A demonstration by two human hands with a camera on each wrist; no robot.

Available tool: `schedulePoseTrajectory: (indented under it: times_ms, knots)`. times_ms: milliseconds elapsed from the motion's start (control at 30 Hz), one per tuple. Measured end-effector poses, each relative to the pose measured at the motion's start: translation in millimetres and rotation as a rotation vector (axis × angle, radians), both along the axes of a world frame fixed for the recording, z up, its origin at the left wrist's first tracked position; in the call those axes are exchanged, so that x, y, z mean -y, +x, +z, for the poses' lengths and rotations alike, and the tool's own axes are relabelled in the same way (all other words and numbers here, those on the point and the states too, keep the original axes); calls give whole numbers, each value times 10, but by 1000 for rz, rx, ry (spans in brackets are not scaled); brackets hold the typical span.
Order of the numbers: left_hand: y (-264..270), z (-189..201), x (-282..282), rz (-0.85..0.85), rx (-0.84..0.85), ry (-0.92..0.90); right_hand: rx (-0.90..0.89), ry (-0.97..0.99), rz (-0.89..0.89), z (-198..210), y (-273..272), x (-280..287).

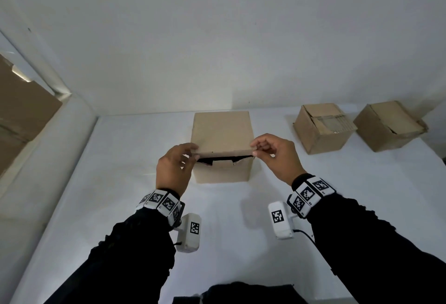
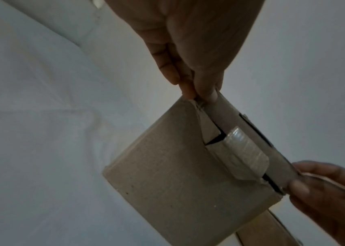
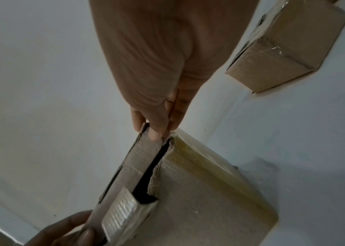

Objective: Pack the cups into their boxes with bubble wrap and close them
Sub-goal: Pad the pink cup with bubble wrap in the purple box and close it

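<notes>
A brown cardboard box [image 1: 222,132] stands on the white table in front of me. Its lid flap [image 1: 225,153] lies nearly down, with a dark slit showing under the front edge. My left hand [image 1: 179,161] pinches the flap's left front corner; my right hand [image 1: 268,151] pinches the right front corner. The left wrist view shows the box [image 2: 173,179], a piece of clear tape [image 2: 243,149] on its front tab, and my left fingertips [image 2: 203,93] on the flap. In the right wrist view my right fingertips [image 3: 156,131] pinch the flap [image 3: 139,156]. No cup or bubble wrap shows.
Two more cardboard boxes [image 1: 322,127] [image 1: 389,125] sit at the table's back right with their tops folded shut. A large cardboard sheet [image 1: 19,110] leans at the far left beyond the table [image 1: 120,183]. A white wall stands close behind the boxes.
</notes>
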State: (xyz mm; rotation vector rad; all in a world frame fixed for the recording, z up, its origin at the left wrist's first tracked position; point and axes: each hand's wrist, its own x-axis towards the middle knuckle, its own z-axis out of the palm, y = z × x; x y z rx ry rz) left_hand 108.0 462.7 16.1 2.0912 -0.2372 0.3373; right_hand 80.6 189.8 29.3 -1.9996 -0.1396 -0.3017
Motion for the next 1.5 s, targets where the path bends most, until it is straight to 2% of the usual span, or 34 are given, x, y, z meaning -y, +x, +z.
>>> schedulePoseTrajectory:
  times_ms: [200, 300, 467, 567, 667, 733, 867, 967, 1067, 1167, 1500]
  knots:
    - [0, -85, -38, 1, 110, 165, 39, -160, -77, -76, -57, -10]
    - [-18, -170, -68, 2, 159, 231, 51, -174, -102, -102, -92, -15]
    - [-58, -237, -85, -22, 154, 143, 78, -206, -104, -118, -97, -42]
    - [-54, -228, -96, -34, 167, 136, 142, -364, -125, -164, -98, -46]
    - [-60, -226, -96, -50, 182, 236, 225, -496, -147, -224, -130, -60]
    - [-88, -239, -90, -49, 180, 280, 223, -462, -163, -253, -193, -101]
    - [-127, -240, -37, -17, 161, 136, 97, -241, -116, -308, -332, -319]
    - [-165, -231, 51, -39, 160, 117, 48, -96, -142, -385, -316, -493]
    - [-178, -221, 82, -21, 170, 207, -50, 17, -214, -460, -278, -560]
    - [-134, -225, 94, -64, 244, 376, -222, 55, -183, -501, -282, -560]
    - [-67, -252, 102, -163, 314, 482, -331, 142, -322, -342, -198, -705]
